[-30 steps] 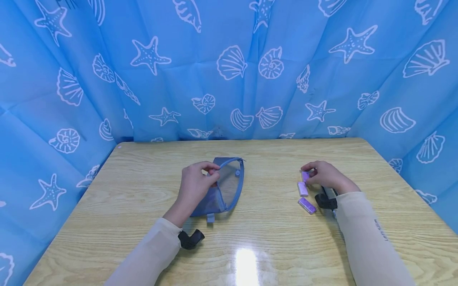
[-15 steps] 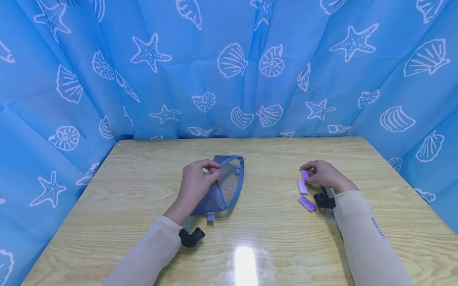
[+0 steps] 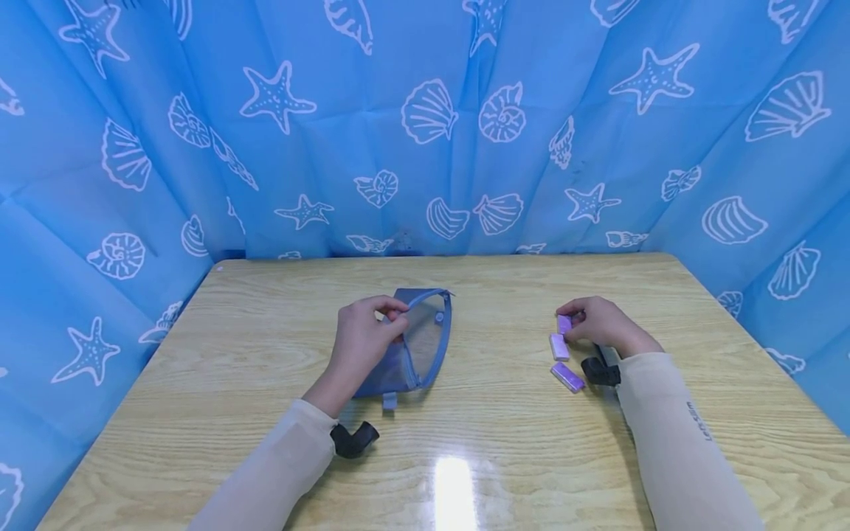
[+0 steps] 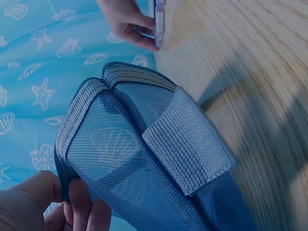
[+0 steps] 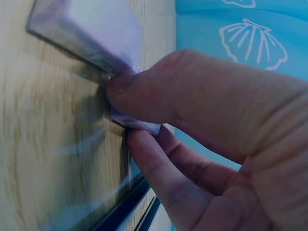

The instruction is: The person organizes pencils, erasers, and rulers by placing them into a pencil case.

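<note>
My left hand [image 3: 365, 332] pinches the zipped rim of a blue mesh zip pouch [image 3: 392, 375], left of the table's middle. The pouch's mouth gapes toward the right. In the left wrist view, thumb and fingers grip the rim beside the pouch's fabric tab [image 4: 190, 142]. At the right, my right hand [image 3: 607, 324] holds the farthest of three small purple blocks between thumb and fingers; this block [image 5: 137, 122] is partly covered by the thumb. A paler block [image 3: 559, 346] lies close in front of it, and a darker purple block [image 3: 567, 377] lies nearer, at a slant.
A wooden table [image 3: 505, 428] spreads under everything. Behind it hangs a blue curtain [image 3: 372, 147] with white shells and starfish. Beneath the right hand, a dark-edged strip [image 5: 130, 207] shows; its kind is unclear. Black wrist mounts [image 3: 355, 440] project from both wrists.
Both hands keep their places and holds. The whole head view has shifted very slightly; the pouch and blocks stay put on the table.
</note>
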A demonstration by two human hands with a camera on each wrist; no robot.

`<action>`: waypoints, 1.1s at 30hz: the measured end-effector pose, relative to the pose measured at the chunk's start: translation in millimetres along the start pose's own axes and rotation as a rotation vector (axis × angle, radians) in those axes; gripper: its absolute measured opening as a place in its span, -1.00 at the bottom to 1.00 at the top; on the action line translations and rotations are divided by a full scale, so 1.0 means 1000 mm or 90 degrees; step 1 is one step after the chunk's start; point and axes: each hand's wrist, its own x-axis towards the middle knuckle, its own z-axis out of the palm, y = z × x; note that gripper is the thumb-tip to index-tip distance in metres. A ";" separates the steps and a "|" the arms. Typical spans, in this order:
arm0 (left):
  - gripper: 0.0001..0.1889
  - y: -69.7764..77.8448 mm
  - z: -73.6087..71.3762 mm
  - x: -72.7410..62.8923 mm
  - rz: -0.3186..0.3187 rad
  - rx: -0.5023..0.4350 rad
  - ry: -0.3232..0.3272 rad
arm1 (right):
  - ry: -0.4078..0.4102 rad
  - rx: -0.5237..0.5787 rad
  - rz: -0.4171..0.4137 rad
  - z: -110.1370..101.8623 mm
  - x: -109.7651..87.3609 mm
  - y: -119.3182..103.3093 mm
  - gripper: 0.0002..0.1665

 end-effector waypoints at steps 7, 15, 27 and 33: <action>-0.87 0.000 0.000 -0.001 0.000 0.000 -0.001 | -0.003 0.000 -0.006 0.001 -0.001 0.000 -0.39; -0.87 0.001 -0.001 -0.001 -0.001 -0.003 -0.002 | 0.001 0.005 -0.017 0.001 0.000 0.003 -0.37; -0.86 0.000 0.000 -0.001 -0.003 0.001 -0.001 | 0.016 0.002 -0.048 0.002 0.003 0.008 -0.35; -0.86 0.000 0.000 -0.001 -0.009 0.001 -0.002 | 0.025 -0.001 -0.059 0.003 0.005 0.011 -0.32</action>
